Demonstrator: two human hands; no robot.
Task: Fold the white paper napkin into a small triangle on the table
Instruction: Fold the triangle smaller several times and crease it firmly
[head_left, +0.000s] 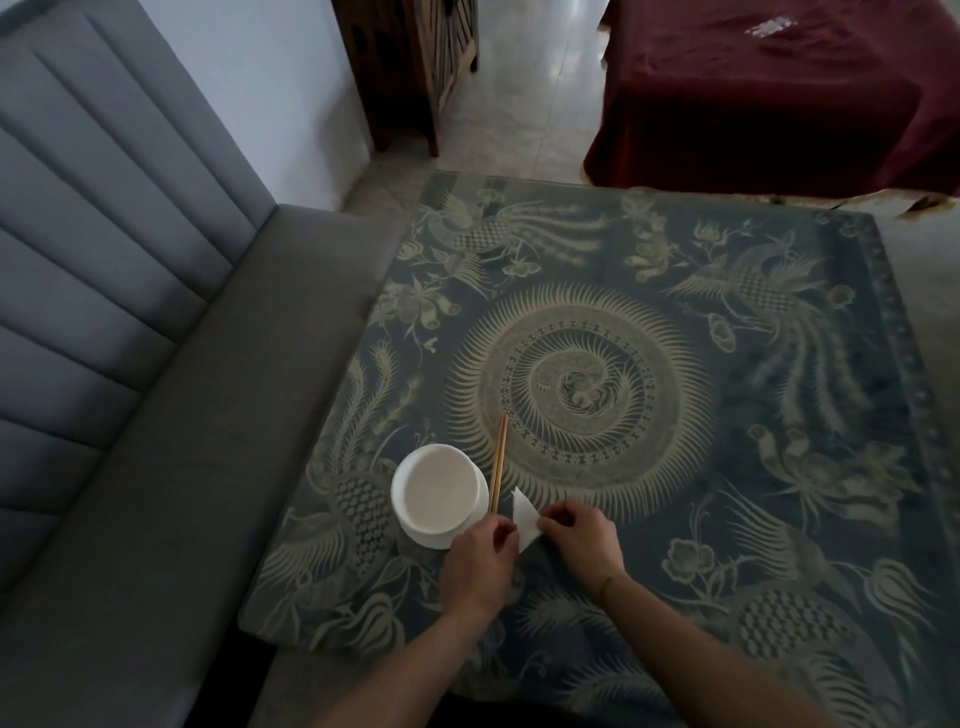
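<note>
The white paper napkin (524, 519) lies folded into a small pointed shape on the patterned table (675, 467), near its front left part. My left hand (480, 564) pinches the napkin's left edge with fingertips. My right hand (584, 538) presses on its right side, fingers curled over the paper. Part of the napkin is hidden under both hands.
A white bowl (441, 488) on a white saucer (434, 540) stands just left of the napkin. A pair of wooden chopsticks (500, 462) lies between bowl and napkin. A grey padded bench (156, 415) runs along the left. A dark red cloth-covered table (779, 93) stands beyond.
</note>
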